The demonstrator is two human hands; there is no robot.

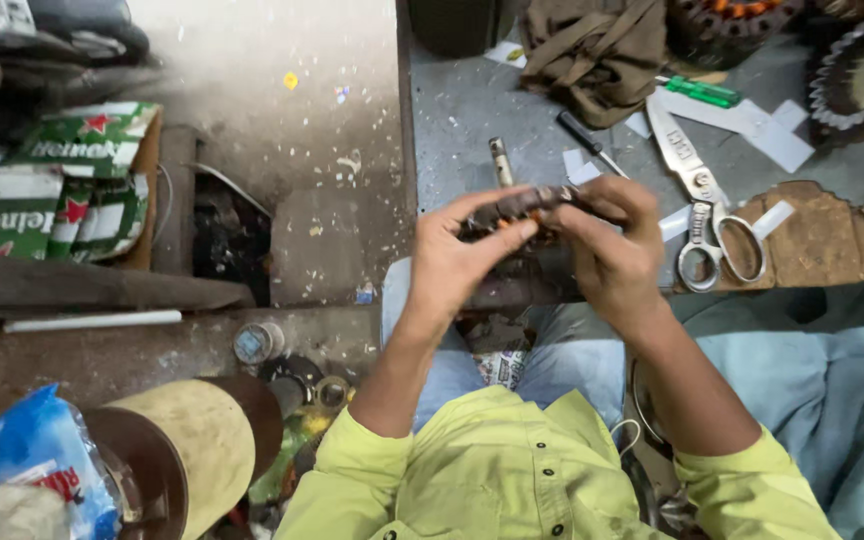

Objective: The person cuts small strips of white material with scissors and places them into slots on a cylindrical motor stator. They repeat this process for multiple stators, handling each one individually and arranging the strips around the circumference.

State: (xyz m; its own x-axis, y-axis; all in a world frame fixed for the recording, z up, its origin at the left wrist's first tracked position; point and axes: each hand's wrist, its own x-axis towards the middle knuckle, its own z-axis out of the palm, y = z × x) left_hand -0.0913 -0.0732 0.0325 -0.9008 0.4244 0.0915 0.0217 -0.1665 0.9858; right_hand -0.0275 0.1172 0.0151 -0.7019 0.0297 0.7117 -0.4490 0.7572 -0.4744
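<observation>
two hands on one dark wound part

both hands meet above the near edge of the grey bench, holding a dark, ring-like wound part between them. the left hand grips its left end, thumb on the near side and fingers curled over the far side, clamped on the part. the right hand closes on the right end, fingers bent over the top and pressed onto it. small orange flecks show along the part's edge; its finer detail is blurred. the part hangs clear of the bench, over the person's lap.

just right of the right hand lie large scissors, blades pointing away and handles toward the person, partly on a brown board. a thin dark-handled tool lies beyond the hands, with a small metal cylinder beside it. white paper strips and a green pen-like thing lie farther back, near an olive cloth bundle. at the far right corner rests a round toothed ring.

to the left, on the floor, a green and white carton sits well apart, with a blue plastic bag near the lower corner.
</observation>
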